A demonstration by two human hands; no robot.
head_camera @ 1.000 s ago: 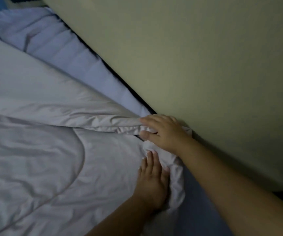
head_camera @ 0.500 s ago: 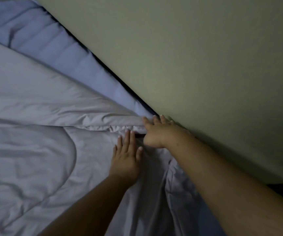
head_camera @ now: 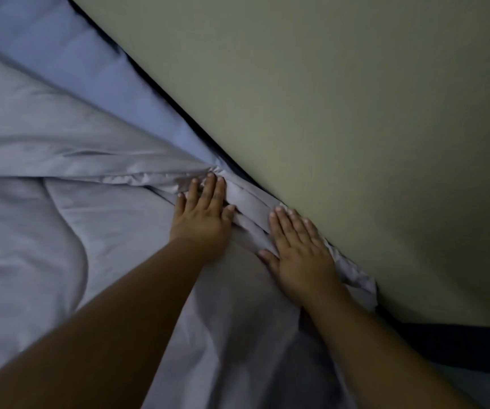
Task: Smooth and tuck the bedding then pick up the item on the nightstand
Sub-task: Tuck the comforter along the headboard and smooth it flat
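A pale grey quilted comforter [head_camera: 61,231] covers the bed, its edge bunched in folds against the wall. My left hand [head_camera: 202,216] lies flat with straight fingers on the folded edge. To its right, my right hand [head_camera: 300,249] presses flat on the comforter's edge where it meets the dark gap by the wall. A light blue sheet [head_camera: 105,75] shows beyond the comforter at the upper left. No nightstand is in view.
A plain greenish wall [head_camera: 356,128] fills the right and top. A dark narrow gap [head_camera: 155,84] runs between the bed and the wall, widening into a dark strip [head_camera: 459,349] at the lower right.
My right hand has drawn back along the wall edge and flattened out. My left hand has moved up to the bunched fold. The view has shifted closer to the wall.
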